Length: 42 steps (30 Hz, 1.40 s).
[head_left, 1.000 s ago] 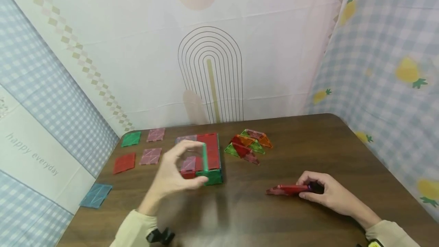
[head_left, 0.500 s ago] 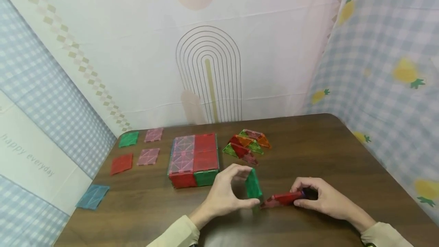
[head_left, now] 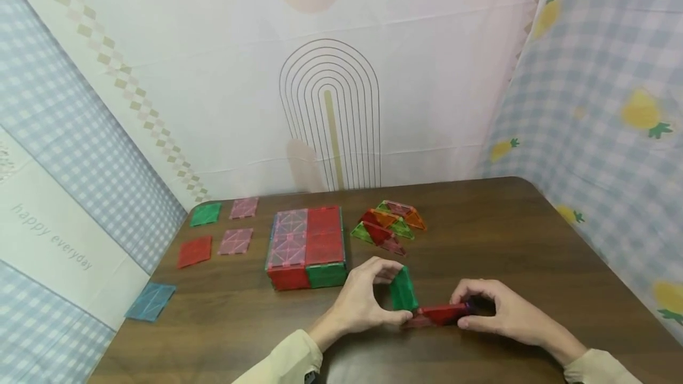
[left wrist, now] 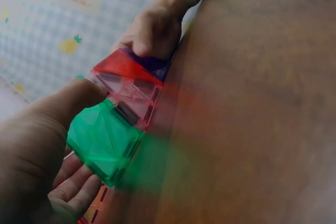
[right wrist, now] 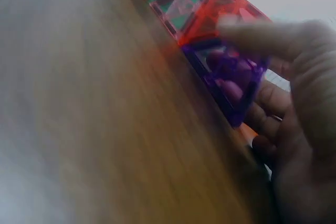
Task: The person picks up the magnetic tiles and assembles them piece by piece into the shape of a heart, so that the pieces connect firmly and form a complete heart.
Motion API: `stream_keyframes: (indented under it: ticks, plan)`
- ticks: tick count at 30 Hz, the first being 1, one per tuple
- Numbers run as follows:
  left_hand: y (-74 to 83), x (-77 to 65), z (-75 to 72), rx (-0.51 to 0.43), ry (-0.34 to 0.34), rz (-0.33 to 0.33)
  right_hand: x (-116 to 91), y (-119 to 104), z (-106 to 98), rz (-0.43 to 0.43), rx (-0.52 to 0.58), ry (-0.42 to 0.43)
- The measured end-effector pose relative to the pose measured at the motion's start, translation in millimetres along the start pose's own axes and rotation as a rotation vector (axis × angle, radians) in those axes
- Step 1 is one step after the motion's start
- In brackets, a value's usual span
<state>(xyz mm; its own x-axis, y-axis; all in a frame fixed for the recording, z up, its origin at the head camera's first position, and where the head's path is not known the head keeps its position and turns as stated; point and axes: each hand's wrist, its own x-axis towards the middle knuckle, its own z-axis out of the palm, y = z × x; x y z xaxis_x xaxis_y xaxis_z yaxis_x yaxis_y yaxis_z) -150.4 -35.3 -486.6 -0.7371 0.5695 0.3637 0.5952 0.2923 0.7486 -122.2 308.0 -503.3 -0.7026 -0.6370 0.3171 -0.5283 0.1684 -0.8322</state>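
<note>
My left hand (head_left: 363,298) pinches a green square magnetic tile (head_left: 404,290) by its edges, thumb at the near side and fingers at the far side. The tile stands tilted up from the table. Its near edge meets the pink triangle tile (left wrist: 135,97) at the end of a standing strip. A red triangle tile (left wrist: 122,65) and a purple triangle tile (left wrist: 156,67) make up the rest of that strip. My right hand (head_left: 501,316) grips the strip's right end between thumb and fingers, largely covering the purple tile in the head view.
Behind my left hand sits a low box of tiles (head_left: 324,239), pink and red on top. Zigzag triangle tiles (head_left: 384,233) stand to its right. On the left lie loose squares: green (head_left: 206,214), two pink (head_left: 236,242), red (head_left: 194,252), blue (head_left: 151,302).
My left hand has carried the green tile from in front of the box rightwards and down to the strip. The right hand has shifted slightly nearer, still gripping the strip.
</note>
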Motion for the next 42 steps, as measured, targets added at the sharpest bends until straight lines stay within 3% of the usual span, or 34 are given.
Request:
stream_keyframes:
  ticks: [3, 7, 12, 15, 31, 42]
  plan:
    - [-0.7, 0.9, -0.4, 0.005, -0.008, 0.005, 0, 4, -8, -0.032, 0.131, 0.029]
    - [-1.4, 1.4, -2.0, -0.003, -0.023, 0.004, 3, 16, -21, -0.004, 0.243, 0.156]
    - [-3.3, -0.7, -5.0, 0.021, -0.028, 0.016, 17, 34, -31, 0.123, 0.155, 0.330]
    - [-3.4, -1.3, -5.8, 0.011, -0.038, 0.006, 29, 47, -37, 0.148, 0.091, 0.374]
    - [-5.5, -0.4, -7.9, -0.003, -0.058, 0.032, 108, 82, -55, 0.219, -0.229, 0.296]
    - [-7.4, 4.5, -3.9, 0.025, -0.057, 0.066, 132, 85, -59, 0.200, -0.352, 0.283]
